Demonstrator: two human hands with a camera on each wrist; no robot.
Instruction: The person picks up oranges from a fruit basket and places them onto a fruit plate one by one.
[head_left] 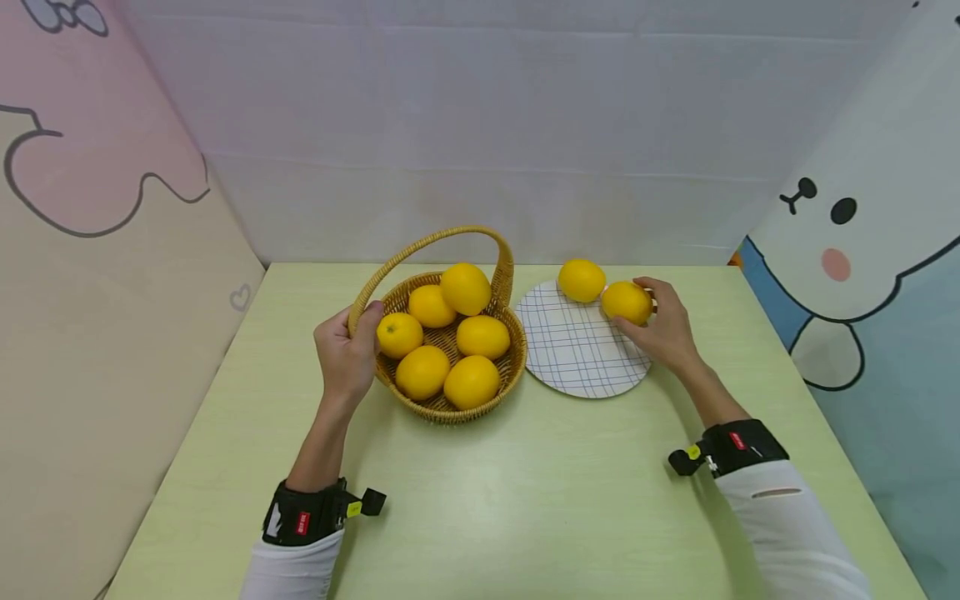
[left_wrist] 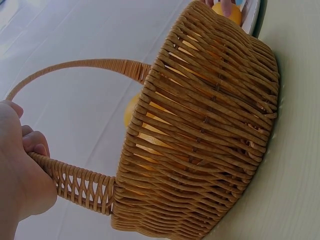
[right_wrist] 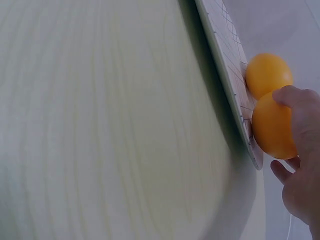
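Note:
In the head view my left hand [head_left: 347, 350] grips the arched handle [head_left: 450, 233] of a wicker basket [head_left: 450, 417], fingers curled round its left side. Several yellow lemons [head_left: 470, 382] lie in the basket. My right hand [head_left: 663, 325] holds a lemon [head_left: 627, 302] at the right edge of a round, checked plate [head_left: 588, 354], its thumb and fingers on either side of the fruit. A second lemon [head_left: 582, 280] rests at the plate's back edge, close beside the held one. The left wrist view shows the basket's woven side [left_wrist: 200, 125]; its lemons show only through gaps.
Basket and plate stand side by side on a pale green table [head_left: 525, 500]. A white wall covering [head_left: 487, 125] rises behind the table's back edge. Printed panels flank it, a pink and cream one [head_left: 97, 333] at left and a blue and white one [head_left: 892, 400] at right.

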